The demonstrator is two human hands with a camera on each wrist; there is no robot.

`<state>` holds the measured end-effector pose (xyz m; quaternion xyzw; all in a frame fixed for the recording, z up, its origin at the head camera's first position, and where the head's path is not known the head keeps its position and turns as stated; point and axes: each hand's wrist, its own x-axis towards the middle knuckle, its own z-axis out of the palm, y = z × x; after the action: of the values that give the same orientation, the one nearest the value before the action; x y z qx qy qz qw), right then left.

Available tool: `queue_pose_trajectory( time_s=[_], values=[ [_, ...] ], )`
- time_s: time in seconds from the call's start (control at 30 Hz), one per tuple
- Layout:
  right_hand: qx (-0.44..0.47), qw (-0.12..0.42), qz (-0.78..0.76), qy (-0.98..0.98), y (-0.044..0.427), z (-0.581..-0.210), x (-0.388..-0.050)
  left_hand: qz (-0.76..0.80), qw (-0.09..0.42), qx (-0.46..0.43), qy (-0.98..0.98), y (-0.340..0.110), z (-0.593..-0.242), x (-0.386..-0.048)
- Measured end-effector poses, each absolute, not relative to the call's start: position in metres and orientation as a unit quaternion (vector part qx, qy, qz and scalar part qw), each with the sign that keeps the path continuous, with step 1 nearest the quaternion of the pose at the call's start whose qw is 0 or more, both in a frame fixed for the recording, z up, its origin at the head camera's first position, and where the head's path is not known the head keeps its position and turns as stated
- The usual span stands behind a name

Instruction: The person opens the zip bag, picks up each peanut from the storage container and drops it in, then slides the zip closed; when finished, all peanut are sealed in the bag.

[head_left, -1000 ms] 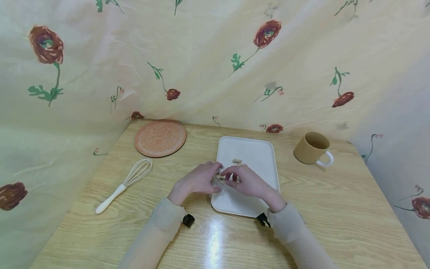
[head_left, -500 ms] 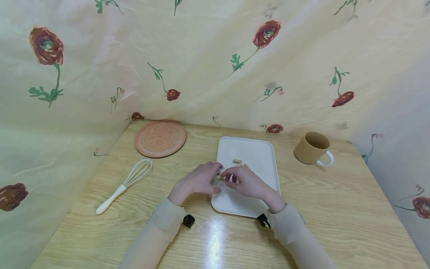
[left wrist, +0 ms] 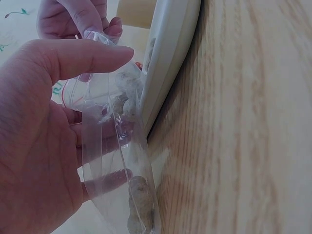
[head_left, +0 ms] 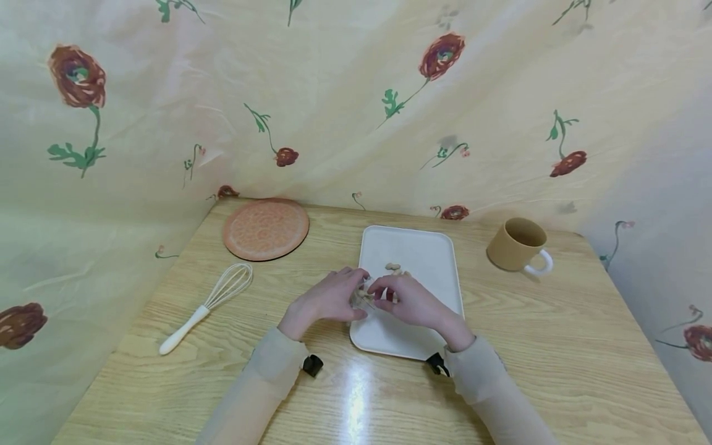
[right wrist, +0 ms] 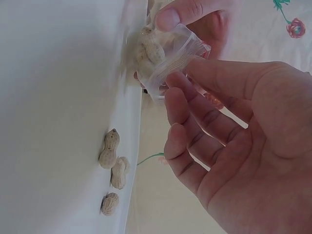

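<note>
My left hand point(head_left: 334, 295) holds a clear zip bag point(left wrist: 122, 153) between thumb and fingers, over the left edge of a white tray point(head_left: 423, 247). Peanuts point(left wrist: 140, 207) show through the bag's plastic in the left wrist view. My right hand point(head_left: 411, 301) comes in from the other side, thumb and forefinger pinching the bag's mouth, its other fingers loosely bent. In the right wrist view one peanut point(right wrist: 150, 48) lies near the bag's opening. Several loose peanuts point(right wrist: 109, 150) rest on the tray, partly hidden behind my right hand in the head view.
A white-handled whisk point(head_left: 206, 309) lies at the left of the wooden table point(head_left: 556, 352). Behind it is a round orange mat point(head_left: 266, 228). At the back right stands a tan mug point(head_left: 514, 244) with a white handle. Flowered cloth point(head_left: 345, 105) hangs behind the table.
My right fingertips have shifted very slightly to the right at the bag's mouth. The left hand and the peanuts on the tray have stayed in place.
</note>
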<state>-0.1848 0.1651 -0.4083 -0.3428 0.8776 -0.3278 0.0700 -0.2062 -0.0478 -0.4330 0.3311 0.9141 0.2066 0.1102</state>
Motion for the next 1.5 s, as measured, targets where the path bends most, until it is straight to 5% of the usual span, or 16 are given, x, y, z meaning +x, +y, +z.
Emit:
queue_pose_trajectory(
  time_s=[0.83,1.5],
  values=[
    [-0.319,0.007,-0.307,0.897,0.219,-0.407,-0.217,0.214,0.117,0.322,0.915,-0.047,-0.434,-0.205],
    [-0.237,0.125,-0.261,0.927,0.240,-0.432,-0.249,0.210,0.119,0.322,0.915,-0.047,-0.435,-0.206]
  ],
)
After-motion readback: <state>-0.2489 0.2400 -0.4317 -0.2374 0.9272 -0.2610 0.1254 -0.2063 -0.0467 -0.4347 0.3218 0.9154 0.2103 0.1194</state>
